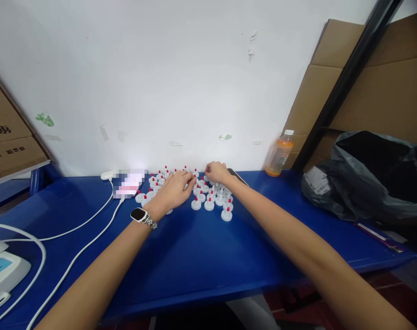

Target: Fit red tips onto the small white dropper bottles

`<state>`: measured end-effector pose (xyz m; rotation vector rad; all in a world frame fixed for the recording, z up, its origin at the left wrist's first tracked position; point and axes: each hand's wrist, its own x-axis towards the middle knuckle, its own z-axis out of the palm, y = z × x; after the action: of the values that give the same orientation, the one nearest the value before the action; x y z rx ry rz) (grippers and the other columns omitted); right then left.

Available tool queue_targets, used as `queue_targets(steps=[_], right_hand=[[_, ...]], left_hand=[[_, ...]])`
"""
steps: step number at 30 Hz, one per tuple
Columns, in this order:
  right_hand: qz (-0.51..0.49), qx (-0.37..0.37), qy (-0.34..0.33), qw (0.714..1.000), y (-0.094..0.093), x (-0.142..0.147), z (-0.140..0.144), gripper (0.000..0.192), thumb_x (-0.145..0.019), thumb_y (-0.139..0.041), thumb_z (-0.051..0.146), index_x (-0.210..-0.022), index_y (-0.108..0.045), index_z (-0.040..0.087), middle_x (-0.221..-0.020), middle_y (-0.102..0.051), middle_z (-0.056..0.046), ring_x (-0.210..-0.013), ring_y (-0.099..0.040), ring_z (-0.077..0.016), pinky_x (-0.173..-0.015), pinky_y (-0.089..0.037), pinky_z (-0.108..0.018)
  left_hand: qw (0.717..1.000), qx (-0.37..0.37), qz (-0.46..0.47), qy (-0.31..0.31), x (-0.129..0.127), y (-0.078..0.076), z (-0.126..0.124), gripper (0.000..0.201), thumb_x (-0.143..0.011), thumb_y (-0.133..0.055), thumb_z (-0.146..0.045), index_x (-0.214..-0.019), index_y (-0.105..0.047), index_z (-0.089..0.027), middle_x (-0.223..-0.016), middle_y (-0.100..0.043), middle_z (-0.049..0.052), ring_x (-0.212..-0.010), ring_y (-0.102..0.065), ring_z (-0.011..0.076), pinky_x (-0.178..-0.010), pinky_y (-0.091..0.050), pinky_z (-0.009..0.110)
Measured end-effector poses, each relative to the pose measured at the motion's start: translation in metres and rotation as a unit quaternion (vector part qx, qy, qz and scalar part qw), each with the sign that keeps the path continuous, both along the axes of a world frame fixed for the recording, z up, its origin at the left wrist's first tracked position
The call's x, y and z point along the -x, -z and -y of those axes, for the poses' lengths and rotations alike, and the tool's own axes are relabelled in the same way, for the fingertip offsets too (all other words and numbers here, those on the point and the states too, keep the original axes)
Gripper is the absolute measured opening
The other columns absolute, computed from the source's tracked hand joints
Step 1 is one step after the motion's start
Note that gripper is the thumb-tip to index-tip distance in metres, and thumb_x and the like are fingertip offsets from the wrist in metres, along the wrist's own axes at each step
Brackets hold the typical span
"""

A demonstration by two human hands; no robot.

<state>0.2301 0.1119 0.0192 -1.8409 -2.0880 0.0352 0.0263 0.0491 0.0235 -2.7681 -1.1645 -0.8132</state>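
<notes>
glossy blue table (201, 256), white plastic caps (208, 201), crinkled black plastic bag (373, 178)

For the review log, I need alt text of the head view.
Both hands, left hand and right hand, rest among small white caps with red tips on a blue table. A juice bottle stands by the wall.

Roughly thirty red-tipped white caps (209, 205), one orange bottle (279, 157), one black bag (373, 176), two white cables (91, 217).

No text could be read: the print on the cardboard box (5, 142) was too small and skewed, and the label on the black bag (316, 179) was blurred.
</notes>
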Motion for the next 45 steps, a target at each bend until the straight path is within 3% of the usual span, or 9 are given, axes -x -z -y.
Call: queue_targets(steps=[4,9,13,16,23,32,37,41,45], right_hand=[[-0.043,-0.047,-0.014,0.998,-0.007,0.003,0.02,0.018,-0.083,-0.053,0.013,-0.085,-0.071,0.017,-0.088,-0.074,-0.008,-0.086,-0.065,-0.02,-0.084,-0.042,-0.032],[-0.253,-0.096,-0.15,0.951,-0.021,0.026,0.071,0.014,-0.084,-0.057,0.022,-0.086,-0.07,0.017,-0.08,-0.072,-0.003,-0.071,-0.061,-0.0145,-0.067,-0.044,-0.026],[-0.288,-0.069,-0.223,0.929,-0.02,0.049,0.096,0.014,-0.085,-0.058,0.026,-0.086,-0.069,0.017,-0.075,-0.069,0.0,-0.065,-0.057,-0.0124,-0.064,-0.043,-0.025],[-0.241,-0.075,-0.213,0.944,-0.013,0.056,0.097,0.016,-0.088,-0.053,0.025,-0.094,-0.067,0.019,-0.076,-0.069,0.0,-0.064,-0.056,-0.0129,-0.067,-0.042,-0.027],[0.066,-0.075,-0.215,0.972,0.003,0.063,0.09,0.009,-0.081,-0.065,0.028,-0.083,-0.069,0.019,-0.087,-0.07,-0.009,-0.097,-0.057,-0.0287,-0.089,-0.031,-0.043],[0.119,-0.055,-0.226,0.965,0.007,0.076,0.087,0.009,-0.083,-0.061,0.018,-0.076,-0.068,0.016,-0.086,-0.072,-0.013,-0.098,-0.057,-0.0301,-0.092,-0.031,-0.046],[-0.117,-0.064,-0.206,0.969,0.007,0.064,0.089,0.005,-0.081,-0.062,0.021,-0.08,-0.065,0.018,-0.083,-0.072,-0.006,-0.082,-0.062,-0.0211,-0.078,-0.042,-0.035],[-0.387,-0.047,-0.175,0.904,0.007,0.061,0.094,0.014,-0.083,-0.06,0.026,-0.092,-0.065,0.017,-0.079,-0.072,-0.003,-0.071,-0.064,-0.0154,-0.065,-0.045,-0.027],[-0.464,-0.049,-0.176,0.867,0.011,0.065,0.098,0.019,-0.083,-0.064,0.035,-0.086,-0.066,0.016,-0.077,-0.071,-0.005,-0.069,-0.063,-0.0155,-0.064,-0.047,-0.027]], left_hand=[[0.999,-0.004,0.035,0.001,0.011,0.008,0.002,0.029,-0.099,-0.039,-0.038,-0.1,-0.061,-0.019,-0.1,-0.061,0.009,-0.096,-0.058,0.025,-0.089,-0.046,0.042],[0.996,-0.02,0.085,-0.006,0.026,0.013,0.013,0.05,-0.093,-0.054,-0.047,-0.134,-0.046,-0.02,-0.13,-0.054,0.011,-0.117,-0.052,0.0287,-0.102,-0.042,0.048],[0.998,0.023,0.053,0.019,0.041,0.015,0.021,0.041,-0.096,-0.05,-0.047,-0.127,-0.054,-0.022,-0.118,-0.064,0.009,-0.108,-0.056,0.0275,-0.097,-0.045,0.046],[0.998,0.043,0.042,0.014,0.055,0.016,0.025,0.036,-0.098,-0.045,-0.044,-0.12,-0.059,-0.02,-0.112,-0.067,0.01,-0.103,-0.058,0.0273,-0.092,-0.047,0.045],[0.997,0.049,0.064,-0.02,0.071,0.019,0.026,0.038,-0.097,-0.045,-0.046,-0.119,-0.059,-0.018,-0.12,-0.066,0.01,-0.11,-0.057,0.0289,-0.097,-0.045,0.047],[0.998,0.046,0.046,-0.016,0.066,0.02,0.03,0.034,-0.097,-0.046,-0.039,-0.121,-0.058,-0.018,-0.117,-0.066,0.01,-0.112,-0.055,0.0291,-0.096,-0.046,0.046],[0.998,0.054,0.045,-0.006,0.061,0.019,0.035,0.032,-0.099,-0.043,-0.042,-0.115,-0.059,-0.019,-0.112,-0.066,0.008,-0.104,-0.056,0.0271,-0.093,-0.046,0.045],[0.998,0.05,0.037,-0.002,0.055,0.019,0.039,0.035,-0.1,-0.04,-0.046,-0.113,-0.059,-0.02,-0.109,-0.067,0.008,-0.101,-0.056,0.027,-0.09,-0.046,0.044],[0.998,0.053,0.036,0.012,0.051,0.02,0.041,0.036,-0.101,-0.038,-0.047,-0.115,-0.058,-0.021,-0.112,-0.066,0.008,-0.104,-0.057,0.0266,-0.092,-0.045,0.044]])
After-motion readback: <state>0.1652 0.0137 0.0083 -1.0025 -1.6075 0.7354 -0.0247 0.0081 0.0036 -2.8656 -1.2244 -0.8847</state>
